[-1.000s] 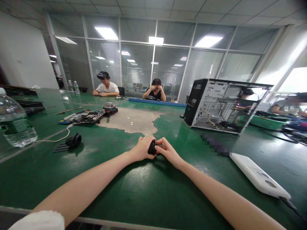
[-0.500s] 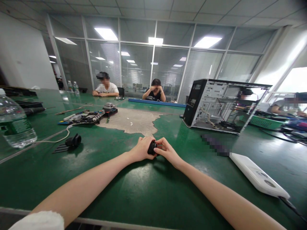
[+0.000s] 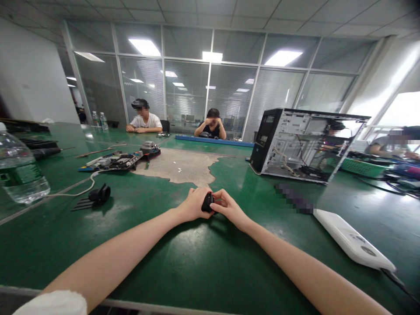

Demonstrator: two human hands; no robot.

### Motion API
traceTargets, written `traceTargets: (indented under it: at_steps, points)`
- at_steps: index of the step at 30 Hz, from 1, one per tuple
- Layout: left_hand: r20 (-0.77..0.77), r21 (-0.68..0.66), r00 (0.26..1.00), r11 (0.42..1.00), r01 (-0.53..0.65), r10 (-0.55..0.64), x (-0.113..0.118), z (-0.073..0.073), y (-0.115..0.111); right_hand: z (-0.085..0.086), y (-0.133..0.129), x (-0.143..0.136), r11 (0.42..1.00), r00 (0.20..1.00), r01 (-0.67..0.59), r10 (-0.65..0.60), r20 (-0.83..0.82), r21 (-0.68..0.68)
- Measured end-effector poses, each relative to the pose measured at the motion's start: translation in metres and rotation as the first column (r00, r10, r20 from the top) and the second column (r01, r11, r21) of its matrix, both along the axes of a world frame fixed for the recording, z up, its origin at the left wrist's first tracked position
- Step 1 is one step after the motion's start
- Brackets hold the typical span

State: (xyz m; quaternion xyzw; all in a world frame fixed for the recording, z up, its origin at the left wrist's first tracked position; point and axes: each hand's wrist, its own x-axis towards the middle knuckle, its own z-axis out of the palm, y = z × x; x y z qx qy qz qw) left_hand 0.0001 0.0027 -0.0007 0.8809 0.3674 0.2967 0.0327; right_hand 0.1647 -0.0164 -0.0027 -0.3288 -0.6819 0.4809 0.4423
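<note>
Between my hands, just above the green tabletop, is a small black object [image 3: 207, 202]; its kind is hard to make out because fingers cover much of it. My left hand [image 3: 194, 204] wraps round its left side and back. With thumb and fingers, my right hand [image 3: 228, 207] pinches it from the right. Left of my hands lies a black part with several long prongs and a round end [image 3: 98, 195]. Beyond that, a circuit board [image 3: 113, 161] carries several components, with a dark part with a metal top [image 3: 151, 148] at its far end.
An open computer case [image 3: 295, 146] stands at the right. Nearer, a white power bank [image 3: 352, 240] trails a black cable. A water bottle [image 3: 19, 170] is at the left edge, near a pale cable [image 3: 82, 191]. Two people sit across the table [image 3: 197, 267]; another sits far right by a green basket [image 3: 364, 167].
</note>
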Motion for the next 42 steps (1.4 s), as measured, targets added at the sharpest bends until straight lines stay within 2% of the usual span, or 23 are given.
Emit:
traceTargets:
  at_steps: [8, 15, 26, 36, 42]
  points:
    - [0.004, 0.019, 1.0, 1.0, 0.006, -0.006, -0.0008, -0.0024, 0.0017, 0.0012, 0.0, -0.0013, 1.0, 1.0, 0.002, -0.003, -0.028, -0.017]
    - [0.003, 0.006, 1.0, 1.0, 0.015, -0.015, 0.0002, 0.0011, -0.0002, -0.0018, 0.0013, -0.0009, 0.999, 0.999, 0.038, -0.038, -0.008, -0.034]
    - [0.018, 0.012, 1.0, 1.0, 0.013, -0.013, -0.0006, -0.001, 0.0003, 0.0059, -0.0019, -0.0008, 0.998, 0.998, -0.02, 0.016, -0.065, -0.061]
    - [0.008, -0.023, 1.0, 1.0, 0.002, -0.002, 0.0, 0.0008, -0.0003, -0.0016, 0.0025, 0.0001, 0.998, 0.999, 0.035, -0.036, -0.006, -0.06]
    - [0.0, 0.007, 1.0, 1.0, 0.006, -0.006, -0.0008, -0.0022, 0.0022, 0.0033, -0.0017, -0.0001, 0.999, 0.999, -0.034, 0.033, -0.028, -0.019]
